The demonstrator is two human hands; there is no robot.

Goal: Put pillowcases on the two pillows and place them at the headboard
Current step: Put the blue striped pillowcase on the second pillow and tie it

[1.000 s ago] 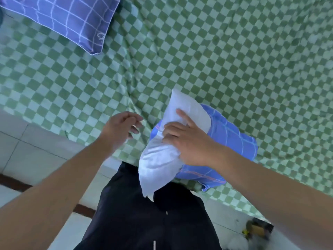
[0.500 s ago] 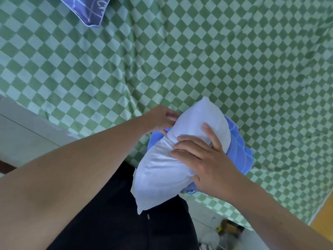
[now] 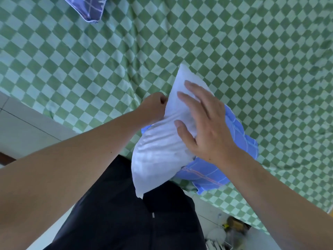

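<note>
Covering most of the frame is my bed (image 3: 234, 42) with its green checked sheet. At the middle I hold the white pillow (image 3: 162, 147) over the blue pillowcase (image 3: 239, 139) at the bed's edge. My right hand (image 3: 203, 123) lies flat on the pillow, fingers straight. My left hand (image 3: 153, 107) grips the pillow's left side. Another blue-cased pillow (image 3: 90, 8) peeks in at the upper left.

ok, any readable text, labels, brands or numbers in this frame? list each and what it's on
No text can be read in this frame.
White pillow: plain, no label showing.
Blue pillowcase under it: only grid lines.
Dark blue pillow at the top edge: pale lines, no letters legible.
Clutter on the floor: a yellow spot that may be a label, too blurred to read.
</note>
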